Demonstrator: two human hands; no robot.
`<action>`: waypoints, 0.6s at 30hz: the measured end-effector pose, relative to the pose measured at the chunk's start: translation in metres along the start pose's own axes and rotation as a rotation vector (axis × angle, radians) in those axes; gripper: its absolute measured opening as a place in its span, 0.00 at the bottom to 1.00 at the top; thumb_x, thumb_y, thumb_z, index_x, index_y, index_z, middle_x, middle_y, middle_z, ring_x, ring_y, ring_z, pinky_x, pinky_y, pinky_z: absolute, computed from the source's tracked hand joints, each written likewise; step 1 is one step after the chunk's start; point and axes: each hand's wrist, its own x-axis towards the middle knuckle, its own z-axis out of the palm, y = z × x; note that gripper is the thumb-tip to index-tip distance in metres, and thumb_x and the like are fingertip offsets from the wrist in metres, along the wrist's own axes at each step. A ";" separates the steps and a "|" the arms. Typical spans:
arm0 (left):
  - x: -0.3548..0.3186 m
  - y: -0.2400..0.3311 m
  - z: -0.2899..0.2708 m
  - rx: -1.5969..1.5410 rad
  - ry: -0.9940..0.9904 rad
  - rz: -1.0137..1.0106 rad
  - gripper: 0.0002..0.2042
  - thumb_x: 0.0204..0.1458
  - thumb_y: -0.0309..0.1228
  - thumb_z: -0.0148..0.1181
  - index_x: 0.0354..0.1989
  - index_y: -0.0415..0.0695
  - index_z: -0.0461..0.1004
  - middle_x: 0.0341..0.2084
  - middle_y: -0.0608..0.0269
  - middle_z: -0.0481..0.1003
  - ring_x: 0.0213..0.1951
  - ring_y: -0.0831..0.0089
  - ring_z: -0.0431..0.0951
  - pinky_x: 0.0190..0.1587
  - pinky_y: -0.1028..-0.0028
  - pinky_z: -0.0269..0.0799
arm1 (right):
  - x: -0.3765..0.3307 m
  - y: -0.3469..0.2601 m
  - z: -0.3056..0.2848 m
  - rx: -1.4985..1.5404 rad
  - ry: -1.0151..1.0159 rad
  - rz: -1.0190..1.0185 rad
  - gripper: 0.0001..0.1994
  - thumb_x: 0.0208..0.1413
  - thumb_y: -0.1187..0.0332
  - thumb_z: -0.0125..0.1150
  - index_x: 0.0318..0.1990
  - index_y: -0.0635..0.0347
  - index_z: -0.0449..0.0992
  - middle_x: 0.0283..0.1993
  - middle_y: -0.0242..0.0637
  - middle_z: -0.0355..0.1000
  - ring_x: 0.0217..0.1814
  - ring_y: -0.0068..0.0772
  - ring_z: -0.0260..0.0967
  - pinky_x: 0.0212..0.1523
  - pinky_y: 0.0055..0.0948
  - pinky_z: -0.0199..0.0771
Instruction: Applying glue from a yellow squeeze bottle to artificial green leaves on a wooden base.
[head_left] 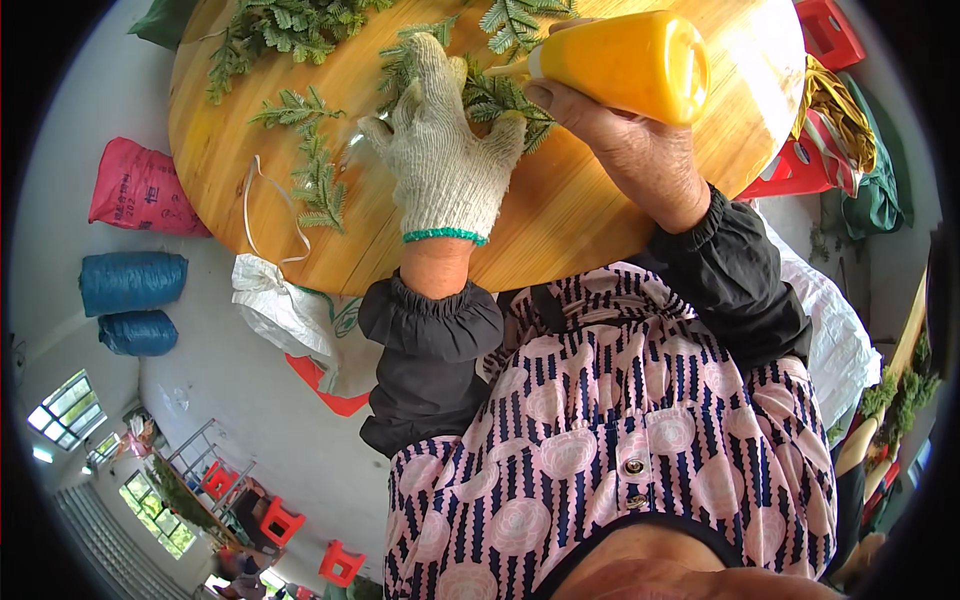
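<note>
- We note the right hand (640, 150), bare, wrapped around a yellow squeeze bottle (630, 65), its fingers closed on the body.
- The bottle lies tilted nearly flat above the table, its narrow nozzle (512, 68) pointing left toward the gloved hand, just beside it.
- We see the left hand (440, 155) in a pale knit glove with a green cuff edge, its fingers partly spread, its thumb apart from them.
- Under and beside that glove lies a green sprig (490, 97) on the round wooden table (570, 230); we cannot tell whether the gloved fingers grip it.
- We record loose sprigs (318, 175) left of the glove, with a leafy pile (300, 25) at the far edge.
- A white string (252, 200) hangs over the table's near left rim.
- Beyond the table's left side we log a pink-red sack (145, 190) and two blue bundles (135, 282).
- Dark sleeves (430, 350) cover both forearms.
</note>
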 end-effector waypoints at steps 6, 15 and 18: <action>0.000 0.001 -0.001 -0.001 0.007 0.012 0.50 0.51 0.48 0.69 0.77 0.41 0.46 0.67 0.50 0.67 0.67 0.49 0.69 0.71 0.30 0.37 | 0.005 -0.009 -0.011 -0.252 -0.064 -0.099 0.16 0.46 0.72 0.77 0.44 0.52 0.85 0.46 0.38 0.80 0.46 0.40 0.79 0.48 0.32 0.82; 0.002 -0.005 0.002 -0.013 -0.034 0.030 0.49 0.51 0.45 0.67 0.78 0.42 0.46 0.67 0.54 0.69 0.67 0.49 0.68 0.72 0.32 0.35 | 0.003 -0.021 -0.020 -0.330 -0.105 -0.101 0.16 0.45 0.73 0.77 0.43 0.55 0.83 0.49 0.40 0.80 0.48 0.42 0.79 0.51 0.34 0.81; 0.001 -0.005 0.000 -0.032 -0.041 0.019 0.49 0.51 0.45 0.67 0.78 0.44 0.45 0.67 0.54 0.68 0.67 0.49 0.68 0.73 0.32 0.34 | 0.000 -0.020 -0.020 -0.224 -0.079 -0.085 0.16 0.45 0.75 0.77 0.44 0.57 0.83 0.52 0.44 0.78 0.50 0.44 0.78 0.52 0.36 0.81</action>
